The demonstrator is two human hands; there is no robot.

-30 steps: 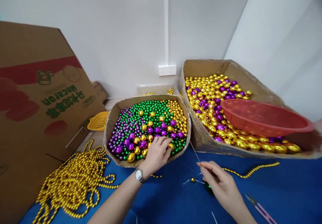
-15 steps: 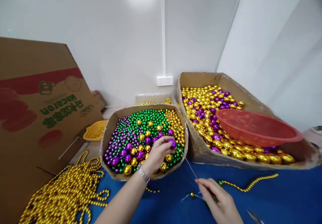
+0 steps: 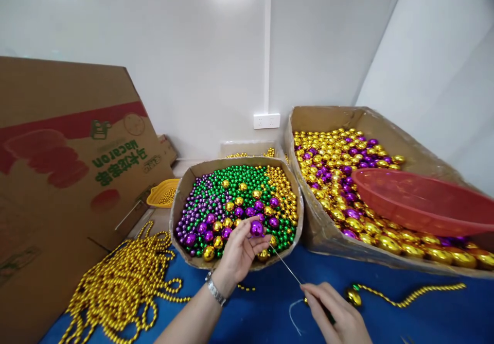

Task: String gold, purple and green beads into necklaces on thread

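Observation:
My left hand (image 3: 241, 248), with a metal-banded watch at its wrist, holds a shiny purple bead (image 3: 257, 228) between its fingers over the front of the small cardboard box (image 3: 178, 189) of purple, green and gold beads. Pinched in my right hand (image 3: 335, 310) is a long thin needle (image 3: 286, 265), its tip pointing up-left towards the left hand, just short of the purple bead. White thread (image 3: 292, 315) curls beside the right hand. A large gold bead (image 3: 353, 296) and a string of small gold beads (image 3: 409, 298) lie right of that hand.
A big cardboard box (image 3: 320, 238) of gold and purple beads stands at the right, with a red basket (image 3: 420, 197) in it. Gold bead strings (image 3: 123, 287) heap at the left by a printed carton (image 3: 69, 179). A yellow basket (image 3: 156, 197) sits behind them on the blue table (image 3: 266, 303).
My left hand has turned palm up, bringing the purple bead into clearer view. The needle still points towards it. The whole view has shifted, moving the boxes rightward in the picture.

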